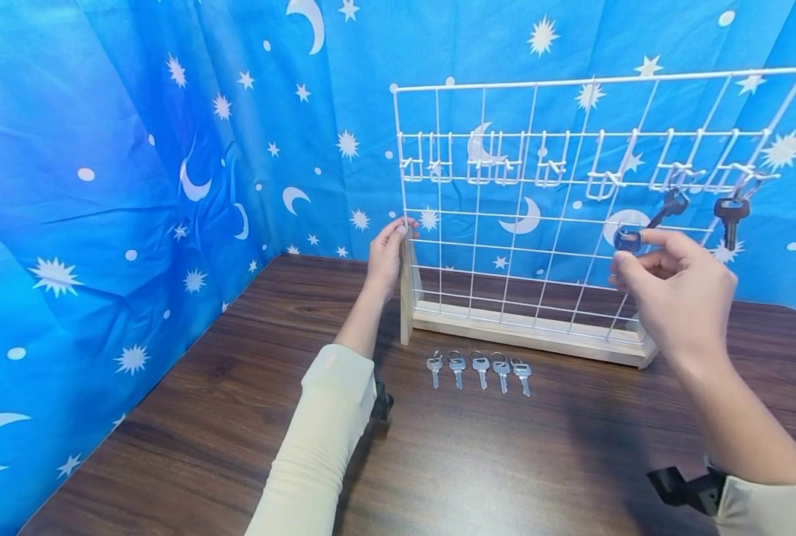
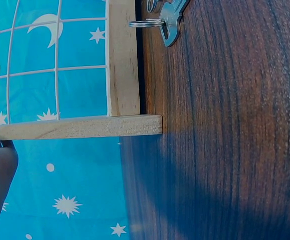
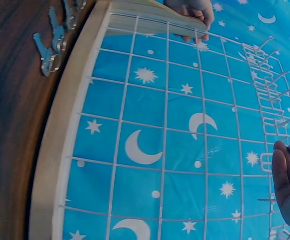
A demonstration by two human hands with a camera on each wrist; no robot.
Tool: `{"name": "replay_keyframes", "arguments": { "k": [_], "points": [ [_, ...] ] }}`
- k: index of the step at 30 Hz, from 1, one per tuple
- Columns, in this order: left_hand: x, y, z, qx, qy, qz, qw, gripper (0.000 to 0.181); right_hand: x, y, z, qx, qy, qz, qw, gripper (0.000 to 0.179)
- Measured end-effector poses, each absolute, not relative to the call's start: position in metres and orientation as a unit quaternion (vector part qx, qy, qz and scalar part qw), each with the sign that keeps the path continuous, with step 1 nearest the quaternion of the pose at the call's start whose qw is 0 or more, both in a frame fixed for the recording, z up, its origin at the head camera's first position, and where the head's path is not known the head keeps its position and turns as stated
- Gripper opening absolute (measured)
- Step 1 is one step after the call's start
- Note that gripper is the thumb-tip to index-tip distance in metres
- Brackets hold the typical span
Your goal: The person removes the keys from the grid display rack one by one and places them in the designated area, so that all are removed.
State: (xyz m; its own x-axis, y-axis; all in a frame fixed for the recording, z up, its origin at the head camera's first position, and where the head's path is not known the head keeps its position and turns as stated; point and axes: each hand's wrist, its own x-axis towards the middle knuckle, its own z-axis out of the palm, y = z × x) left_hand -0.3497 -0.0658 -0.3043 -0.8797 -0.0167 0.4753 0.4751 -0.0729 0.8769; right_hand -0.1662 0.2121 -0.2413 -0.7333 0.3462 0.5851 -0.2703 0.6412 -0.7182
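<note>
A white wire grid rack (image 1: 505,242) on a wooden stand (image 1: 532,333) carries a row of white hooks. My left hand (image 1: 387,257) grips the stand's left upright (image 1: 406,290), as the left wrist view also shows at its edge. Between thumb and fingertips my right hand (image 1: 682,298) pinches a key (image 1: 628,240) by its head, in front of the grid and below the hooks. One dark key (image 1: 674,205) hangs from a hook just above that hand; another hanging key (image 1: 731,216) is at the far right.
Several silver keys with rings (image 1: 480,368) lie in a row on the brown wooden table (image 1: 478,461), in front of the stand's base. A blue curtain (image 1: 344,89) with moons and stars surrounds the table at the back and left.
</note>
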Motion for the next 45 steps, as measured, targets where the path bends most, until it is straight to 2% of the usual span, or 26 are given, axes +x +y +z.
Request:
{"name": "replay_keyframes", "arguments": {
  "k": [14,23,31,38,45],
  "points": [
    [-0.350,-0.066,-0.305,-0.177,-0.656,-0.714,0.169,0.032,-0.171,0.219,-0.270,0.001,-0.849,0.425,0.313,0.034],
    [-0.350,-0.066,-0.304,-0.176,-0.655,-0.715,0.169,0.033,-0.177,0.221,-0.287,0.020,-0.877,0.390,0.280,0.028],
    [-0.348,-0.066,-0.303,-0.174,-0.654,-0.718,0.163,0.033,-0.184,0.225,-0.299,0.025,-0.892,0.404,0.199,0.034],
    [-0.349,-0.066,-0.304,-0.175,-0.656,-0.716,0.162,0.031,-0.191,0.229,-0.308,0.032,-0.878,0.464,0.111,0.031],
    [-0.348,-0.066,-0.303,-0.177,-0.655,-0.715,0.165,0.033,-0.197,0.227,-0.319,0.030,-0.879,0.472,0.056,0.027]
  ]
}}
